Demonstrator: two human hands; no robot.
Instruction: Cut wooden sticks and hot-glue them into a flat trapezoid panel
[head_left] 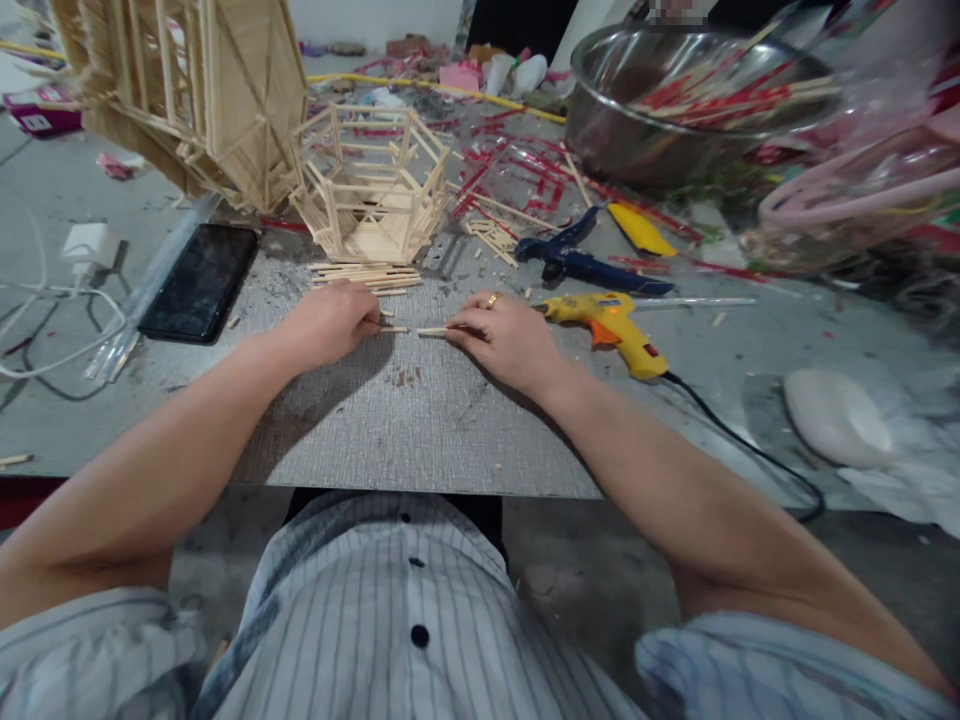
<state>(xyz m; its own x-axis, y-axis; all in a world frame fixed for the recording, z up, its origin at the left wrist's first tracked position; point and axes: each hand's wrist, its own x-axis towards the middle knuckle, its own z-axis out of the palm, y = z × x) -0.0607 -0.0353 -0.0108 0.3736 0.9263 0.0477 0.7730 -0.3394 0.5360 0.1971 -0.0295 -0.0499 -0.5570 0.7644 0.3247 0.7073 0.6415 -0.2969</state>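
Note:
My left hand pinches a thin wooden stick whose end pokes out to the right. Facing it across a small gap, my right hand has a second wooden stick between thumb and fingers. Both hands rest low over the table. Just beyond the left hand lies a row of loose sticks. Behind that row stands a many-sided open frame built from such sticks. A yellow hot glue gun with an orange trigger lies to the right of my right hand.
A large stick structure stands at back left, near a black phone and a white charger. Dark blue cutters lie beyond the glue gun. A metal bowl and pink basket occupy the right. The gun's cord runs toward the table edge.

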